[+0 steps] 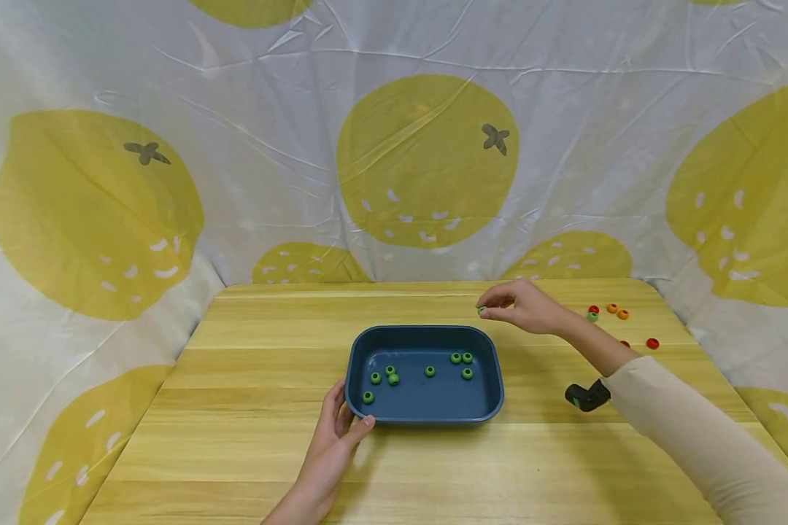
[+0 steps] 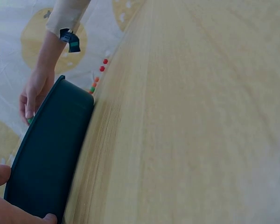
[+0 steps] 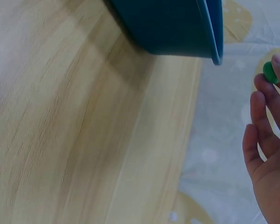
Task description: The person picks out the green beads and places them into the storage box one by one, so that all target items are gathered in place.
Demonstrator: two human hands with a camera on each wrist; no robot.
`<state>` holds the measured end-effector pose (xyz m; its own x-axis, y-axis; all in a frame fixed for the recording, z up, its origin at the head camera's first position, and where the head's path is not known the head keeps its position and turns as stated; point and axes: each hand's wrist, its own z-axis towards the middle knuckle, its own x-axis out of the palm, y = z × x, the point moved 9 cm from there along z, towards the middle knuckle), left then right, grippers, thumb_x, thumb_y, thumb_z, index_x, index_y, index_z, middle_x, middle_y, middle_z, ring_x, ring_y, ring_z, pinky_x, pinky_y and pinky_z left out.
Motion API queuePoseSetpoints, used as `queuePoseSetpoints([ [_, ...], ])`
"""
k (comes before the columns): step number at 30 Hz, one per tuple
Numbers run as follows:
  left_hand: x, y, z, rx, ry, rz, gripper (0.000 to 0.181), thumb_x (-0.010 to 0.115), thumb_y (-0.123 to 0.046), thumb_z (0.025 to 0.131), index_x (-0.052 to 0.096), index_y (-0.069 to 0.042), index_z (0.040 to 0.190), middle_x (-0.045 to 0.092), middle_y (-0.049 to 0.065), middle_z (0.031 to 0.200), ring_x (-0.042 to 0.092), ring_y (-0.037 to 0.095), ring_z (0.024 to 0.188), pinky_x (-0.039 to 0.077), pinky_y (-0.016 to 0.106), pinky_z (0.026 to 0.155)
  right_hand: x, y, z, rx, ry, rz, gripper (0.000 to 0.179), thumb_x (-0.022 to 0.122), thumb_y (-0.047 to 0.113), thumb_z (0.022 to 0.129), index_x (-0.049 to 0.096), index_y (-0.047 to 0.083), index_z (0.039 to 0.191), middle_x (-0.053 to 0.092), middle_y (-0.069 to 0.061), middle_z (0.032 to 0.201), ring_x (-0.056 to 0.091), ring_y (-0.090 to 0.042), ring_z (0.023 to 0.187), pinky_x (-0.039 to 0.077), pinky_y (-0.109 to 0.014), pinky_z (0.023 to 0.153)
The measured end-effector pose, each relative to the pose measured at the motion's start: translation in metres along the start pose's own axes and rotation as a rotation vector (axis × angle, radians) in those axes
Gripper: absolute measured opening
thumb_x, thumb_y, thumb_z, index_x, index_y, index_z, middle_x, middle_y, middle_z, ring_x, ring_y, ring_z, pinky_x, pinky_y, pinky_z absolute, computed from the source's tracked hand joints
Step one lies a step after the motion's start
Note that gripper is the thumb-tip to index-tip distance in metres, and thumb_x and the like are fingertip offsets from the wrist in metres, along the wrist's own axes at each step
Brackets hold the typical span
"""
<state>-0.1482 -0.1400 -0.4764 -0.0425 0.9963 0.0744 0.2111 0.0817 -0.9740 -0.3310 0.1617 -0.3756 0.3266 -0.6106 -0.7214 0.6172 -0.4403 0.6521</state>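
A dark blue rectangular tray (image 1: pixel 427 419) stands on the table with several green beads (image 1: pixel 430 372) lying in it. My left hand (image 1: pixel 331 441) grips the tray's near left corner, thumb on the rim. Beyond the tray's far right corner, my right hand (image 1: pixel 522 306) pinches a green bead (image 3: pixel 269 73) between thumb and forefinger, above the table. The right wrist view shows the other fingers of the right hand (image 3: pixel 273 126) loosely bent. In the left wrist view the tray's outer wall (image 2: pixel 51 140) hides what lies inside.
Toward the table's far right lie loose beads: a green one (image 1: pixel 592 316), orange ones (image 1: pixel 622 314) and red ones (image 1: pixel 653 343). A black angled object (image 1: pixel 587 397) shows beside the right sleeve (image 1: pixel 689 437). Behind the wooden table (image 1: pixel 249 350) hangs a lemon-patterned cloth (image 1: pixel 269 146).
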Motion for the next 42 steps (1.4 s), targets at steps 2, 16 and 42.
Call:
queuePoseSetpoints([
  [2,0.000,0.000,0.000,0.000,-0.001,0.002,0.084,0.070,-0.008,0.098,0.018,-0.013,0.164,0.016,0.017,0.169,0.020,0.043,0.153,0.032,0.056,0.116,0.003,0.003,0.002,-0.015,0.008,-0.003,0.014,0.074,0.014,0.097,0.079,0.011,0.111,0.075,0.004,0.105,0.070,-0.013,0.091,0.059,-0.038,0.084],
  [16,0.000,0.000,0.000,-0.010,-0.007,0.013,0.085,0.071,-0.010,0.098,0.018,-0.015,0.164,0.016,0.016,0.170,0.019,0.043,0.153,0.028,0.058,0.118,0.028,0.029,0.019,-0.069,0.115,0.023,0.014,0.070,0.016,0.101,0.076,0.011,0.113,0.074,0.006,0.103,0.070,-0.013,0.092,0.058,-0.040,0.088],
  [42,-0.003,0.003,0.002,-0.024,-0.012,0.024,0.086,0.072,-0.012,0.098,0.018,-0.018,0.165,0.016,0.015,0.170,0.018,0.043,0.153,0.026,0.060,0.118,0.076,0.069,0.064,-0.197,0.192,-0.009,0.019,0.071,0.020,0.101,0.077,0.006,0.111,0.073,0.008,0.100,0.067,-0.009,0.092,0.057,-0.042,0.088],
])
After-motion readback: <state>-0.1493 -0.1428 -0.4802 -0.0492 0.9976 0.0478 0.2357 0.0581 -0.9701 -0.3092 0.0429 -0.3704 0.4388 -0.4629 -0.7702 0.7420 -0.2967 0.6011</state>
